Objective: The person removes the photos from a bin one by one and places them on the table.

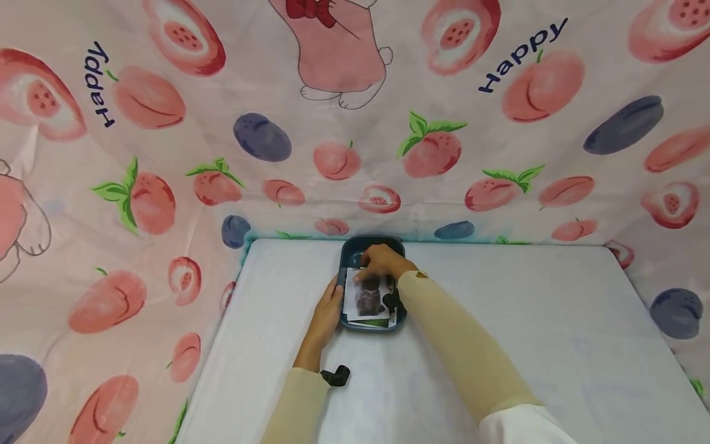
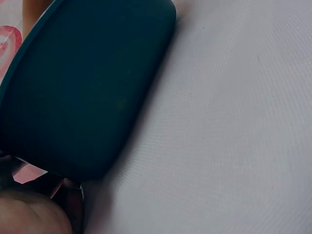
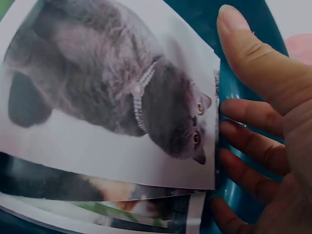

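A dark teal plastic tray (image 1: 370, 329) with raised walls stands at the far edge of the white table. Inside lies a stack of photo cards, topped by a photo of a grey cat (image 1: 366, 299) with a pearly collar. My left hand (image 1: 326, 311) grips the tray's left wall, fingers along the outside and thumb at the rim. In the left wrist view the tray's outer wall (image 2: 92, 83) fills the left part. My right hand (image 1: 385, 262) reaches into the tray; its loosely bent fingers (image 3: 253, 141) are right at the stack's edge, thumb spread apart.
Beneath the cat photo, the edges of other cards (image 3: 117, 209) stick out. A white cloth covers the table (image 1: 527, 320). Behind it hangs a pink curtain (image 1: 355, 129) with peach prints. A small black camera (image 1: 336, 375) sits at my left wrist.
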Demonstrator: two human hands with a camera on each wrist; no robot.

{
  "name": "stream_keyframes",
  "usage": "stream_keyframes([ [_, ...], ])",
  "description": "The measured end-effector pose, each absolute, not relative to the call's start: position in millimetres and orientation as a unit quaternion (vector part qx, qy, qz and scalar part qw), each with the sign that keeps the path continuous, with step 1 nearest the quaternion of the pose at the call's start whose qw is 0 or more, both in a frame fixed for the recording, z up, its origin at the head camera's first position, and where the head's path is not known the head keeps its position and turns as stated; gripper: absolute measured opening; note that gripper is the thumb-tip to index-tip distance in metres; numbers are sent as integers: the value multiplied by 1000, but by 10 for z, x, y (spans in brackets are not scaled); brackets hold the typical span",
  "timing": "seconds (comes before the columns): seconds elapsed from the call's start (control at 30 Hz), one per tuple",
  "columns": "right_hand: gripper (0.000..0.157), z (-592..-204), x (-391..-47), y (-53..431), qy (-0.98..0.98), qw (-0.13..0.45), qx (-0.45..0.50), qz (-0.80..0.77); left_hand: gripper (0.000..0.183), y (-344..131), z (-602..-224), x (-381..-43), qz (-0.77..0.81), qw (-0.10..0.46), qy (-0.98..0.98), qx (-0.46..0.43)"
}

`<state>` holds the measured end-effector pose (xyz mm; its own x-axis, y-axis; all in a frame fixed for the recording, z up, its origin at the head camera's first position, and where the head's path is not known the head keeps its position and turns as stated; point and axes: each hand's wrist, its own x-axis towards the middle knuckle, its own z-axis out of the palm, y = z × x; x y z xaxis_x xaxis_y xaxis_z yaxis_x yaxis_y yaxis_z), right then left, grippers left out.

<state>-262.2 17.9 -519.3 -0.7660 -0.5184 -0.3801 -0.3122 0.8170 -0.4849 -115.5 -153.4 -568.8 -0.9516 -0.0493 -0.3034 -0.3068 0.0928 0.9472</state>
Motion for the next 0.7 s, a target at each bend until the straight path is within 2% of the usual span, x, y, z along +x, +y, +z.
stream_keyframes([
  [0.7,35,-5241,-2621,222,910,243,-251,-222,52,-1527,-5680,-1143,668,91,730,-115],
])
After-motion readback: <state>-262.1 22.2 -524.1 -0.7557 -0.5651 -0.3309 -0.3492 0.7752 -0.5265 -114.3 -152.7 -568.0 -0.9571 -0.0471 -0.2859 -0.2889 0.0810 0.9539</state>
